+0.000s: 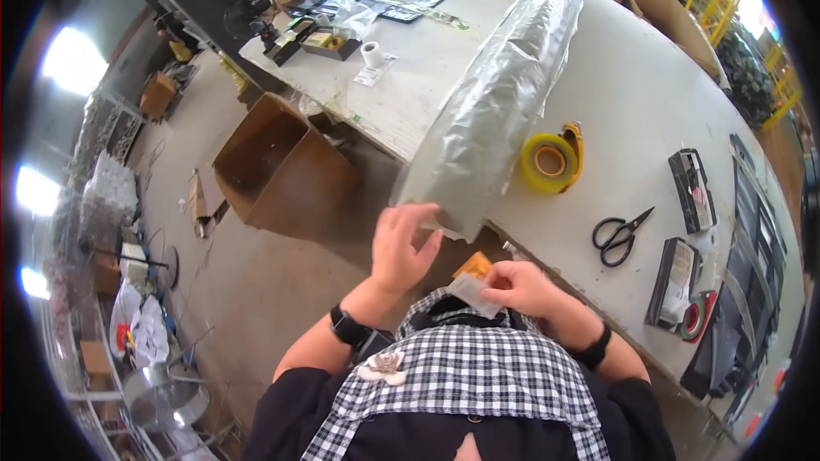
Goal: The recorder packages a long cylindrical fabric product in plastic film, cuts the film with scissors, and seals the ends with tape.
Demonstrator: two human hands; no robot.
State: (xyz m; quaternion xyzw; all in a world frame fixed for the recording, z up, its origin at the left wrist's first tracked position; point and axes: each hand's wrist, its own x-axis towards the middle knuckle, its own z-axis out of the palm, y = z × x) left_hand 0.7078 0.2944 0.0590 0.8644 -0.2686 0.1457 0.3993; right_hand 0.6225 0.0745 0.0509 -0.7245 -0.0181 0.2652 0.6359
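My right hand [523, 288] pinches a small white slip [472, 290] before my waist; left of it, my left hand [401, 248] is loosely open beside the plastic-wrapped bundle [500, 90].

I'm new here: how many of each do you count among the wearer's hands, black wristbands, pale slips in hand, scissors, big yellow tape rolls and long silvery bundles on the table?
Hands: 2 (left hand, right hand)
Black wristbands: 2
Pale slip: 1
Scissors: 1
Yellow tape roll: 1
Silvery bundle: 1
Total: 8
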